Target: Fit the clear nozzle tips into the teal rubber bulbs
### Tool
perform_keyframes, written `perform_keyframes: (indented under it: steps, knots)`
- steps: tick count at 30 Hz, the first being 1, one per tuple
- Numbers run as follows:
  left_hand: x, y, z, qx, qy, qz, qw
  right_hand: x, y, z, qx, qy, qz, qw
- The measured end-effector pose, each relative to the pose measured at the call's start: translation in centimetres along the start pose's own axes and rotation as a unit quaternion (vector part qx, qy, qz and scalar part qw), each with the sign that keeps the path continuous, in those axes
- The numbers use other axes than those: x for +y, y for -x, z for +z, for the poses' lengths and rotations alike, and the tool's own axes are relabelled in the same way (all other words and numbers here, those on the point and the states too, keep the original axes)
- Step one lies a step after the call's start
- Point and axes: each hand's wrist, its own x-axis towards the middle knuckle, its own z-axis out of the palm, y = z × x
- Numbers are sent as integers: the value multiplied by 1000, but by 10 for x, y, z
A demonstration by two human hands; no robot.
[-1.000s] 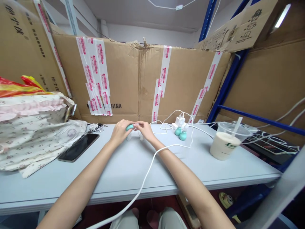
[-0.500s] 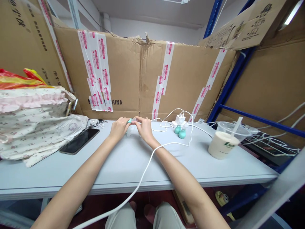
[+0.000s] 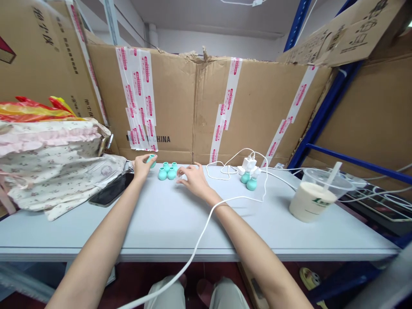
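My left hand point(image 3: 142, 166) is closed around a small teal round-bottomed, vase-shaped piece point(image 3: 151, 160), its open neck facing up. To the right of it, several teal pieces of the same shape point(image 3: 162, 174) stand close together on the table, necks upward. My right hand point(image 3: 193, 178) is just right of this cluster, fingers apart and curved, with nothing visible in them. Farther right, two more teal pieces point(image 3: 251, 184) lie beside a white charger plug point(image 3: 249, 164), with whitish parts at their necks.
A white cable point(image 3: 206, 225) crosses over my right forearm. A lidded milky drink cup point(image 3: 309, 201) with a straw stands at the right. At the left are a phone point(image 3: 111, 191) and a floral cloth bag point(image 3: 64, 167). Tall cardboard point(image 3: 180, 98) backs the grey table point(image 3: 180, 223).
My hands were together on a teal piece; now they are apart. The left has moved left with the piece, and the right has let go and opened. The teal cluster shows between them.
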Motion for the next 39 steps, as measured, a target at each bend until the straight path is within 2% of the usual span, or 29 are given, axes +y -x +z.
perform_keyframes:
  steps: [3, 9, 12, 16, 20, 25, 30, 33, 39]
  knots:
    - [-17, 1, 8, -3, 61, -52, 997, -4, 1, 11, -32, 35, -18, 999]
    - [-30, 3, 13, -22, 78, -100, 992, -1, 4, 22, -42, 83, -9, 996]
    - [-32, 3, 14, -36, 77, -108, 991, -2, 6, 20, -28, 78, -17, 996]
    - [-38, 3, 17, -64, 71, -118, 988, -5, 4, 9, 19, 46, -14, 999]
    - [-43, 2, 20, -104, 54, -118, 986, 4, 0, -8, 77, 50, 43, 995]
    - [-38, 2, 19, -113, 14, -111, 987, 41, 1, -34, 114, 88, 147, 979]
    - [-31, 4, 18, -108, -18, -95, 989, 87, 20, -65, 166, 148, 308, 925]
    - [-29, 5, 19, -105, -31, -84, 990, 107, 36, -75, 155, 185, 385, 891]
    - [-28, 6, 23, -120, -50, -71, 989, 119, 52, -77, 136, 260, 429, 854]
